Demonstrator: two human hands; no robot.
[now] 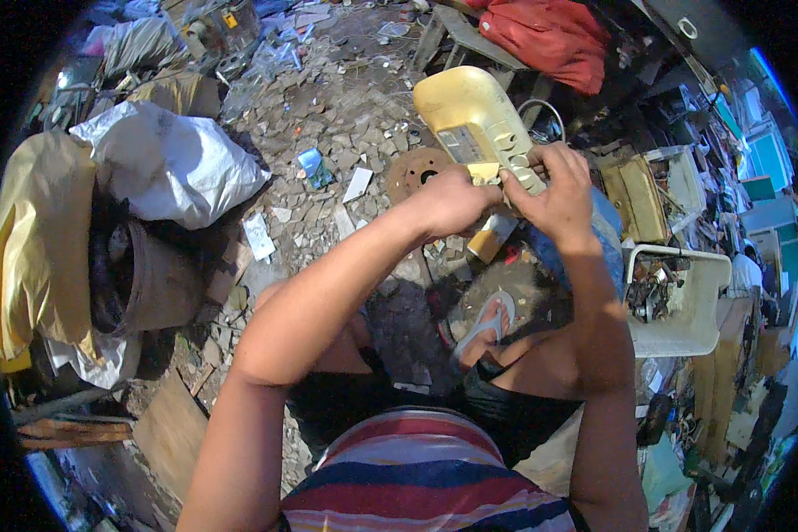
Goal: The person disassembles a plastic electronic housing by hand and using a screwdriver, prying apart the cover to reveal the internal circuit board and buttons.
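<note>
A yellowed plastic appliance casing (pixel 465 97) with a rounded far end and a pale label is tilted up in front of me. My right hand (pixel 559 191) grips its near right end, with fingers over the edge and thumb on the face. My left hand (pixel 459 204) is closed against its near lower edge. Whatever the left fingers hold is hidden by the hand itself. A rusty round metal disc (pixel 405 173) with holes lies just left of the casing. Below the hands is a small orange-brown and white block (pixel 492 238).
A white sack (pixel 173 164) and a yellow sack (pixel 44 239) rest by a dark bin (pixel 164 284) at left. A cream plastic crate (pixel 683 328) with metal scrap stands at right. A red sack (pixel 545 40) sits on a wooden bench (pixel 461 35). Broken rubble covers the ground.
</note>
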